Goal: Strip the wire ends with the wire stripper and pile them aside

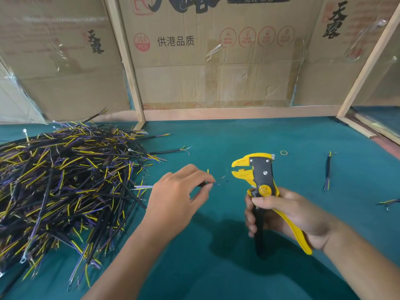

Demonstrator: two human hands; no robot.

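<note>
The thin black-sheathed wire with yellow and blue cores (211, 183) is pinched in the left hand (176, 199), its fine ends pointing at the parted jaws of the yellow-and-black wire stripper (258, 182), gripped upright by the right hand (287, 215). A large tangled heap of black, yellow and purple wires (65, 182) lies left on the green table cover (216, 267); only two short pieces (328, 172) lie right, so most work appears outstanding
</note>
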